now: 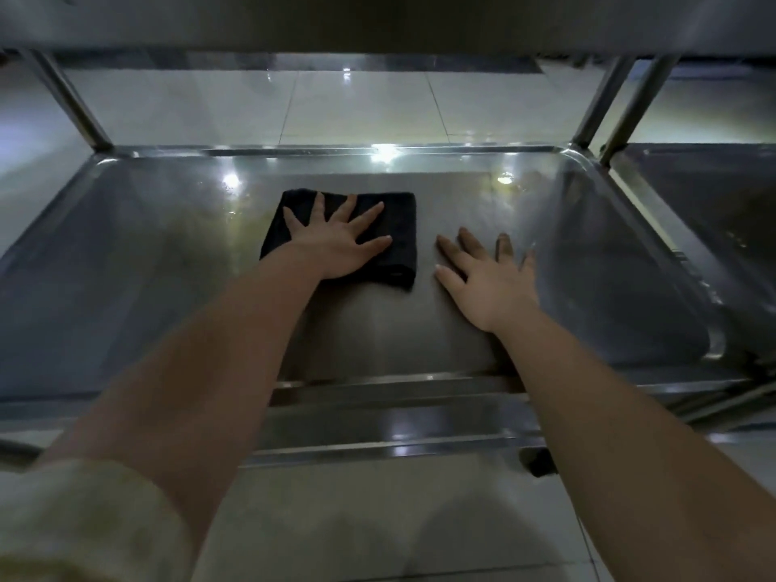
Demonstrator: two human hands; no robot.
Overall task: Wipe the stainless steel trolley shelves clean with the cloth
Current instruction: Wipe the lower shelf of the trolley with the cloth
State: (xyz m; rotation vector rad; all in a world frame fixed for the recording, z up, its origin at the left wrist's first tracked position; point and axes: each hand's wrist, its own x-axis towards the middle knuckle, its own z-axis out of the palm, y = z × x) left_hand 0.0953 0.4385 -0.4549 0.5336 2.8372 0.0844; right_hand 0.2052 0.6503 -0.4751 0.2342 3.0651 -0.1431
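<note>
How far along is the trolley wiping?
Done: nothing provably; the lower shelf looks streaky. In hand: the left hand presses the folded black cloth flat mid-shelf, the right hand rests on bare steel beside it. Left: yellowish spots near the far rim; the upper shelf cannot be judged.

You have in view one black cloth (403, 245), two hands, left hand (340, 249) and right hand (487, 283), two trolley shelves, lower shelf (168, 266) and upper shelf (378, 23), and three upright posts (71, 102).
</note>
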